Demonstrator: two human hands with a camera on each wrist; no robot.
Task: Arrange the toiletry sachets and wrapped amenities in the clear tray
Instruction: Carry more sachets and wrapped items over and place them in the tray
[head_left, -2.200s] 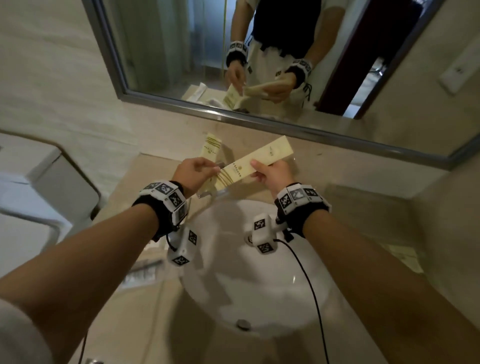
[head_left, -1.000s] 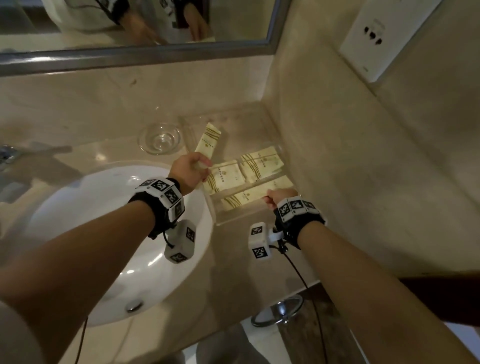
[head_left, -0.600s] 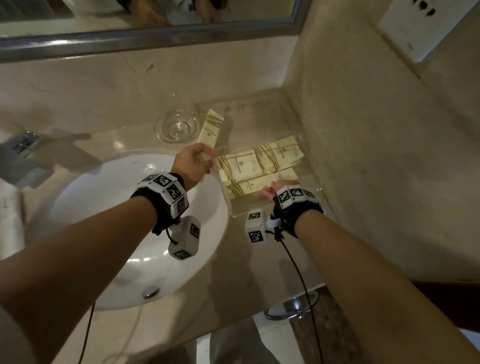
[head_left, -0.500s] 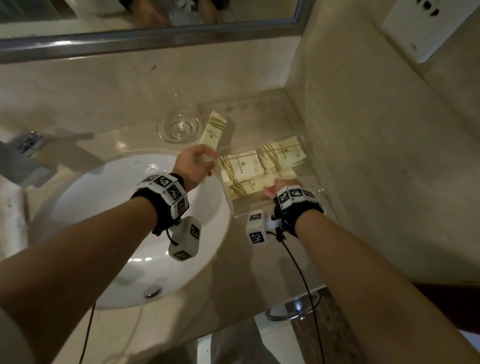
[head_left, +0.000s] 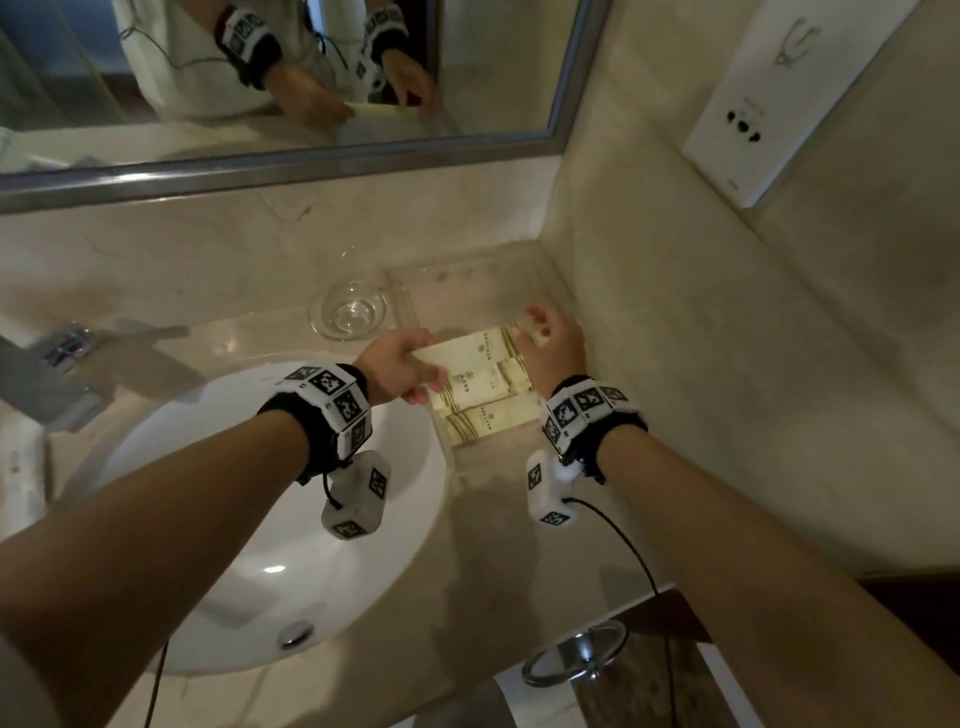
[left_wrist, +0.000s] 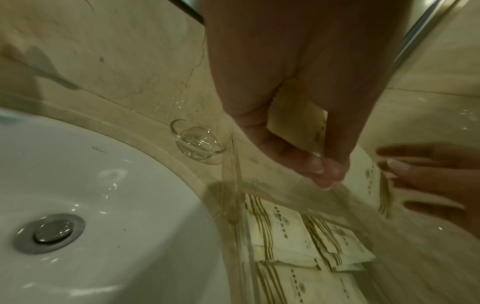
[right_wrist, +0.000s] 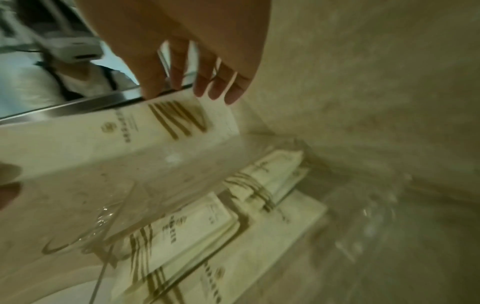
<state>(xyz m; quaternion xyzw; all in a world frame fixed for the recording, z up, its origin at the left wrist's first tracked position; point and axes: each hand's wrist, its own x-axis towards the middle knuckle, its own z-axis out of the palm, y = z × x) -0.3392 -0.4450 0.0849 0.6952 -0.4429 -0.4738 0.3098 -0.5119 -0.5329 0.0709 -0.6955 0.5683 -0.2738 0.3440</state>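
The clear tray sits in the counter's right corner, against the wall. Several cream sachets with gold stripes lie flat inside it, and a long packet lies along its near side. My left hand pinches the left end of another long cream packet and holds it level just above the tray. My right hand holds the packet's right end between thumb and fingers. In the right wrist view that packet hangs over the stacked sachets.
A small glass dish stands just left of the tray. The white basin fills the counter's left, with a faucet at its far left. The mirror frame runs along the back. A chrome ring hangs below the counter's edge.
My right hand let go of the long packet at the tray's near side and reached to the far end of the left hand's packet. That packet swung from upright to level over the tray.
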